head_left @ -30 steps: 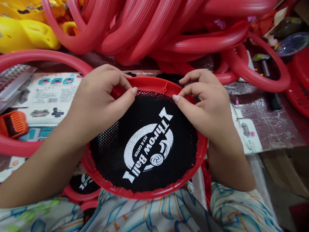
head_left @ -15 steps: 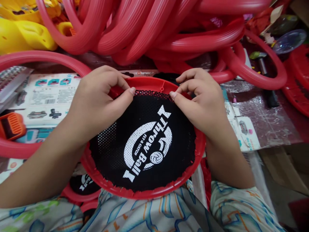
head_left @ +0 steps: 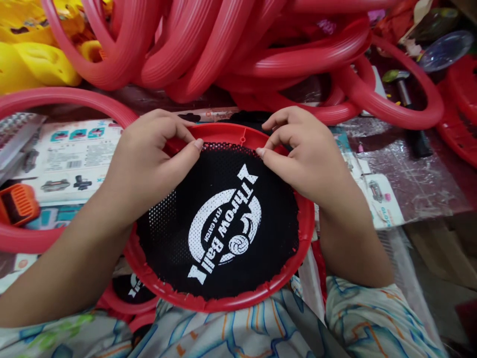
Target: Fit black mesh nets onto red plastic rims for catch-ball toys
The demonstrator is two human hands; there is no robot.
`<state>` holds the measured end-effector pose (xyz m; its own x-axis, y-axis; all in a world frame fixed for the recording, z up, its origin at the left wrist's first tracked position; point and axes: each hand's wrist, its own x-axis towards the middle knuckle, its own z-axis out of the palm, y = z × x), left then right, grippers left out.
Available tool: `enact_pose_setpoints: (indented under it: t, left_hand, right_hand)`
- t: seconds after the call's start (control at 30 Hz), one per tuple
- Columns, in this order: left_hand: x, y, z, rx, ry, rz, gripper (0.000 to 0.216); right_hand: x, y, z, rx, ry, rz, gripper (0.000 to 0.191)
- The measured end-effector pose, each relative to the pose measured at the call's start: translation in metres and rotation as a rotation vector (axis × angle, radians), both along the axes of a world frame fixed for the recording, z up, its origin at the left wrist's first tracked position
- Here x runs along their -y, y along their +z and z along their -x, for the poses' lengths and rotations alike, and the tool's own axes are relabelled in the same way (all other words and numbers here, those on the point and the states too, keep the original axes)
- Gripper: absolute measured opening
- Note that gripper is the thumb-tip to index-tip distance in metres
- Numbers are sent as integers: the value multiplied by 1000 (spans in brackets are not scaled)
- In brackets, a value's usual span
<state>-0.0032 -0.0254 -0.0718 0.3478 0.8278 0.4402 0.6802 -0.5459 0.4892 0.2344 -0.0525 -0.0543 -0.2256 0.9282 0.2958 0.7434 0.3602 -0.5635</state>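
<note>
A black mesh net (head_left: 175, 248) printed with a white "Throw Ball" logo is stretched inside a round red plastic ring (head_left: 223, 130). Along most of the ring its edge is caught on small pegs; at the far side, between my hands, the edge looks loose. My left hand (head_left: 149, 154) pinches the net's far edge at left, thumb over the mesh and fingers at the rim. Opposite it, my right hand (head_left: 301, 154) pinches the same edge at right with thumb and forefinger. The near side of the ring rests against my clothing.
Red ribbed hoops (head_left: 201, 44) are heaped at the back, and yellow plastic parts (head_left: 40, 64) lie at far left. Printed cardboard (head_left: 80, 154) covers the tabletop. A hammer (head_left: 404, 92) lies at right. Another netted ring (head_left: 124, 298) sits below my left forearm.
The view has shifted slightly, so ring and hands appear a little lower and further left. Both hands keep their pinch, and the net's far edge looks much the same.
</note>
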Motion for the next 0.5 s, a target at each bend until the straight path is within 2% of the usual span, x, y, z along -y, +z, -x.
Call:
enact_pose_setpoints:
  t: [0.1, 0.23, 0.5]
  left_hand:
    - [1, -1, 0, -16, 1, -4, 20]
    - [0, -2, -2, -8, -11, -6, 20]
    - [0, 0, -2, -10, 28, 34, 21]
  right_hand:
    - [0, -1, 2, 22, 4, -15, 17]
    - [-1, -1, 4, 45, -72, 5, 19]
    - [-2, 7, -7, -55, -52, 164, 17]
